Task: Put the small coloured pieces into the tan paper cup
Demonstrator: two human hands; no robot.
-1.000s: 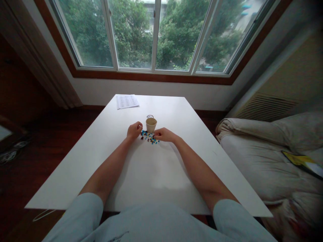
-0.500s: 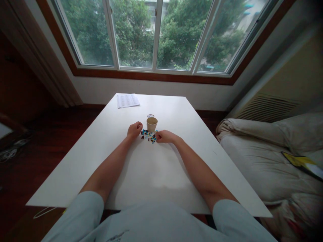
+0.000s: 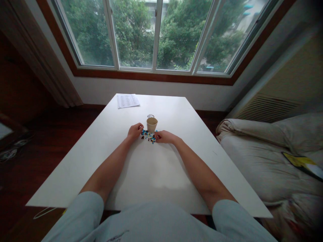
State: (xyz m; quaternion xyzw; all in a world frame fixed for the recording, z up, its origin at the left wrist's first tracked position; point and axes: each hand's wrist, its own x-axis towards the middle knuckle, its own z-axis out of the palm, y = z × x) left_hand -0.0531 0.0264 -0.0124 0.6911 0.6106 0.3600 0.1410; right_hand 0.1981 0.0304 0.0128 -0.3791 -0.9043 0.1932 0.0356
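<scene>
A small heap of coloured beads, mostly blue with some red and dark ones, lies on the white table. Just behind the heap stands a tan paper cup, upright and open-topped. My left hand rests at the heap's left edge with its fingers curled in. My right hand lies at the heap's right edge, fingertips pinched together among the beads. What either hand holds is too small to make out.
A printed sheet of paper lies at the table's far left corner. A small dark ring-like object sits behind the cup. A sofa with cushions stands right of the table. A large window runs along the far wall.
Both hands have closed in slightly on the bead heap, the left moving right and the right moving left. The view shifted a little.
</scene>
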